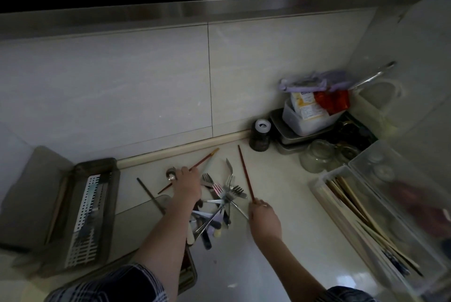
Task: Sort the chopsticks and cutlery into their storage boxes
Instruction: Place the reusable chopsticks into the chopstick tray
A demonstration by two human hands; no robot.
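Between your hands lies the cutlery pile (219, 201); your left hand (186, 183) grips one red chopstick (202, 161), your right hand (264, 220) pinches another (245, 175). You seem to be gathering chopsticks; next, carry both to the chopstick box (366, 216) right of your right hand.

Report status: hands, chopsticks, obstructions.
Left hand and right hand each hold one red chopstick. Cutlery pile unsorted between them. Clear chopstick box open, right.
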